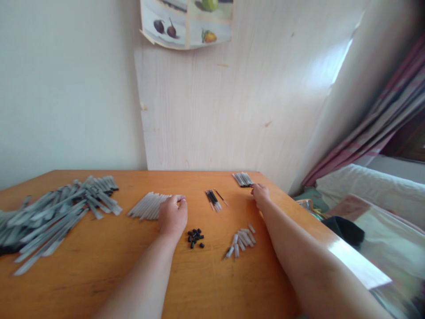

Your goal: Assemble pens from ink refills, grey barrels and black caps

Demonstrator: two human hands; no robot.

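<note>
My left hand [173, 213] is closed, thumb and forefinger pressed together, over the right end of a row of whitish translucent pen barrels [146, 207]. What it holds, if anything, is hidden. At the back right, my right hand [260, 195] pinches the black end of a pen at the edge of a row of pens [241, 179]. Between the hands lie black-filled pen refills [213, 200], with one refill [222, 197] apart from the bunch. Nearer to me are small black caps [195, 237] and a loose group of pale translucent caps [241, 241].
A large heap of wrapped grey-white pens [56, 212] covers the left of the orange-brown wooden table [109, 283]. The wall with a fruit picture [187, 26] rises behind it. Beyond the right edge are a bed [392, 195] and a dark object [343, 231].
</note>
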